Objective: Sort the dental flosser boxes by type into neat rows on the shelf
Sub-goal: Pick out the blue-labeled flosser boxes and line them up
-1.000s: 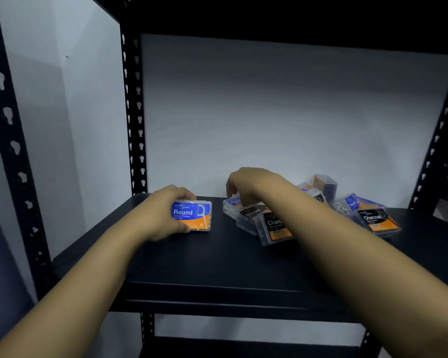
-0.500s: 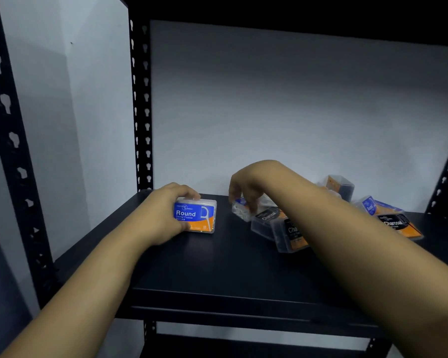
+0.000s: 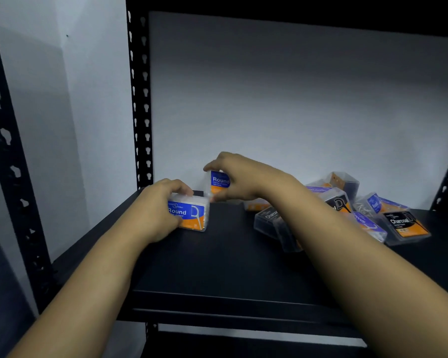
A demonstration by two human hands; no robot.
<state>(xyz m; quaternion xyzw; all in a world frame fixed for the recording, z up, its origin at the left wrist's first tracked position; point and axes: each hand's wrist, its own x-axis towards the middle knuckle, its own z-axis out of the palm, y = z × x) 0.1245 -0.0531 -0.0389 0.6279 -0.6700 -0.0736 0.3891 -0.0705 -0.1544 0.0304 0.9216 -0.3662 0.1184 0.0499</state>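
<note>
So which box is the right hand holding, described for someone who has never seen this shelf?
Start at the black shelf and go to its back left corner, near the perforated upright. Two blue and orange Round boxes are there. It is the raised Round box, pinched on end in the right hand, behind the Round box that the left hand holds on the shelf.

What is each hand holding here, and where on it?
Left hand grips a Round box by its left end on the shelf; right hand pinches another Round box top and bottom.
</note>
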